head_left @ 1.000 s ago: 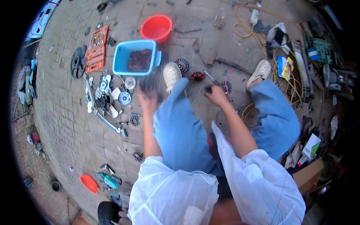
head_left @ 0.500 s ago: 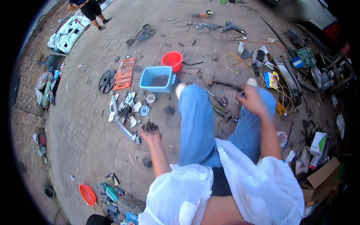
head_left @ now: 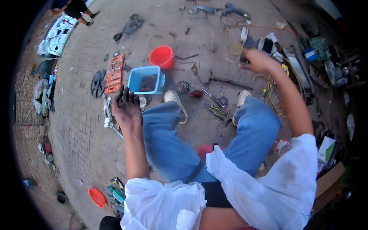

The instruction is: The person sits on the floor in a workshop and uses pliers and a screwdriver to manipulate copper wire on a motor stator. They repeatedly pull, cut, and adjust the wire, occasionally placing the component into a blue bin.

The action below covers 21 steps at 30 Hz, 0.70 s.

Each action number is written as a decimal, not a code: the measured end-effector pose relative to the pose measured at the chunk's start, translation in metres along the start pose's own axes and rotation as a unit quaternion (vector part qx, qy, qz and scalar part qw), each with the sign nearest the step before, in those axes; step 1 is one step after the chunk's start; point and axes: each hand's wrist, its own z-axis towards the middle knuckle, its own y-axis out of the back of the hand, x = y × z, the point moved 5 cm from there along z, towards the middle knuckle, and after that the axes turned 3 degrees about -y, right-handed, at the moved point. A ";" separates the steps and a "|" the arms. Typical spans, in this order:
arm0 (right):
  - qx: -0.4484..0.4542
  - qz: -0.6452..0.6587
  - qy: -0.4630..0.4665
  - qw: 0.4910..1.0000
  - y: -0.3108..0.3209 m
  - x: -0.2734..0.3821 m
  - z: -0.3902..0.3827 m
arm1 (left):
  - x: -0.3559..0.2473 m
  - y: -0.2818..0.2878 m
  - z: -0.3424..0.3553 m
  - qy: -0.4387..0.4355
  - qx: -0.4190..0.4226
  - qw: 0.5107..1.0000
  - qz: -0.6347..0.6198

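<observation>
My left hand [head_left: 128,109] is raised with its fingers, dark with grime, stretched out and nothing in them. In the view it overlaps the ground just below a light blue basin [head_left: 147,87] with dark reddish pieces inside. My right hand [head_left: 260,61] reaches out to the far right, above a yellow cable [head_left: 270,82] and near a white power strip [head_left: 244,34]. Its fingers are bent; their dark tips are smeared, so I cannot make out whether they hold anything. Between my feet lie a hammer [head_left: 230,80], green-handled pliers [head_left: 216,112], a screwdriver [head_left: 212,97], a dark red coil [head_left: 196,94] and a finned round part [head_left: 183,86].
A red bucket [head_left: 161,56], an orange tool case [head_left: 114,74] and a black wheel-like part [head_left: 98,83] lie ahead. Power tools [head_left: 235,11] rest farther off. Car parts and a cardboard box [head_left: 329,184] crowd the right. Another person [head_left: 78,9] stands far left.
The view has shifted. My left hand has risen up and left with fingers straightened. My right hand has swung forward, away from my knee. My knees are farther apart, baring the parts between my feet.
</observation>
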 end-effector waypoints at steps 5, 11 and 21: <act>0.168 -0.180 -0.075 0.966 -0.103 -0.139 0.158 | 0.112 -0.022 0.044 0.235 0.069 0.961 0.130; -0.425 0.048 -0.147 0.892 -0.171 -0.355 0.347 | 0.148 -0.008 0.083 0.290 -0.117 0.888 0.338; -0.328 0.243 -0.510 0.758 -0.209 -0.377 0.459 | 0.188 -0.051 0.112 0.418 -0.117 0.857 0.280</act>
